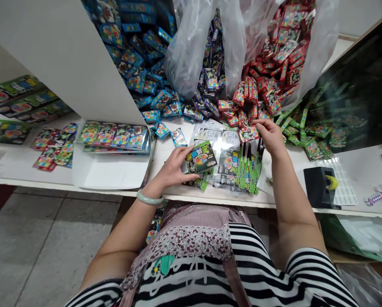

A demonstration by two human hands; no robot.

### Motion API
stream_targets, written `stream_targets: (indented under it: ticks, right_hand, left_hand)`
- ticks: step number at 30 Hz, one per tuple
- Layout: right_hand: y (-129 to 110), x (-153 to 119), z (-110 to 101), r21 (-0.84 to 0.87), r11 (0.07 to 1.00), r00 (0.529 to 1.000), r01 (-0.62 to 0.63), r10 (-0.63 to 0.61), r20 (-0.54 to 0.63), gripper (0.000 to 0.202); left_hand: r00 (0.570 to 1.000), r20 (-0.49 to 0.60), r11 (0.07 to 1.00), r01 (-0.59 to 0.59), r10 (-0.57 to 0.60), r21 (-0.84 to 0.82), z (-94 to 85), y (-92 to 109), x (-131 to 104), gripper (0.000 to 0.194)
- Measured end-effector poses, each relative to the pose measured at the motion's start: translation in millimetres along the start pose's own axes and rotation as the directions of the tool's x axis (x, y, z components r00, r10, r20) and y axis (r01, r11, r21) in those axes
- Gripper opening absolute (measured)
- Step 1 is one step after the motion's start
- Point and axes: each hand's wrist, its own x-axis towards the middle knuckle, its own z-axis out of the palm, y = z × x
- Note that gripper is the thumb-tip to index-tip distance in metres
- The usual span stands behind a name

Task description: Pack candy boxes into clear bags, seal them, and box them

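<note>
My left hand (175,169) is wrapped around a dark candy packet (201,158) with a green edge and bright lettering, just above the table. Between the fingertips of my right hand (270,134) is a small red candy box (249,134). Under and beside my hands lie flat printed pouches (238,170), black and green with clear parts, overlapping in a stack. A few small blue boxes (178,137) rest close to my left fingers.
Heaps of blue boxes (136,55), purple boxes (211,79), red boxes (274,64) and green boxes (314,128) line the back, partly in plastic bags. A white tray (110,172) holding box sets stands left. A black tape dispenser (319,185) is at right.
</note>
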Motion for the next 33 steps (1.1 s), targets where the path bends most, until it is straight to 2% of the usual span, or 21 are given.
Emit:
stream_targets:
  ticks: [2,4,8,10,13,16,18,21,25,28,30,33]
  right_hand:
    - [-6.9,-13.5,0.0,0.022,0.999,0.998,-0.029,0.028,0.059,0.023]
    - [-12.6,-24.4,4.6,-0.011,1.000,0.995,-0.002,0.004,0.102,0.025]
    - [-12.0,-41.6,10.1,-0.109,0.970,0.960,0.215,-0.190,0.206,0.032]
    - [-4.6,-50.0,4.7,-0.109,0.964,0.933,0.244,-0.203,0.296,0.037]
    - [6.7,-63.7,-8.1,-0.135,0.967,0.920,0.218,-0.157,0.359,0.040]
    - [4.4,-79.9,-11.4,-0.309,0.933,0.970,0.183,-0.121,0.209,0.035]
    - [-6.0,-92.3,-6.6,-0.451,0.886,0.988,0.104,-0.041,0.148,0.038]
    - [-23.3,-108.9,-3.8,-0.555,0.829,0.958,0.068,0.100,0.268,0.063]
    - [-27.9,-119.0,-29.0,-0.429,0.893,0.900,0.135,0.070,0.429,0.059]
    - [-20.9,-123.2,-46.5,-0.394,0.916,0.870,0.073,0.135,0.475,0.062]
    - [-17.8,-127.5,-45.7,-0.405,0.914,0.863,0.014,0.193,0.466,0.062]
    - [-20.2,-134.1,-31.2,-0.368,0.929,0.876,-0.036,0.206,0.436,0.052]
  left_hand:
    - [1.000,0.001,1.000,0.018,-0.018,-0.002,-0.2,-1.3,0.0,0.096]
    - [1.000,0.001,1.000,0.022,-0.022,-0.001,1.1,-0.7,1.3,0.097]
    - [1.000,0.008,1.000,0.029,-0.029,0.002,2.1,2.2,2.1,0.098]
    - [0.999,0.015,0.999,0.040,-0.040,0.006,0.4,2.1,0.1,0.097]
    - [0.998,0.007,0.998,0.057,-0.057,0.015,-2.7,-0.4,-4.7,0.097]
    - [0.998,-0.001,0.998,0.068,-0.068,0.015,-3.2,-2.2,-7.6,0.098]
    - [0.998,0.004,0.998,0.063,-0.063,0.010,-2.0,-1.3,-7.7,0.097]
    - [0.999,0.019,0.999,0.050,-0.050,0.006,0.2,1.5,-6.5,0.096]
    - [0.999,0.034,1.000,0.031,-0.030,-0.001,1.2,1.0,-7.1,0.099]
    - [0.997,0.058,0.999,0.046,-0.045,-0.004,2.3,-1.0,-7.6,0.098]
    - [0.996,0.067,0.999,0.052,-0.052,-0.002,3.9,-0.7,-6.7,0.098]
    - [0.996,0.072,0.999,0.047,-0.047,-0.002,6.4,2.2,-4.7,0.098]
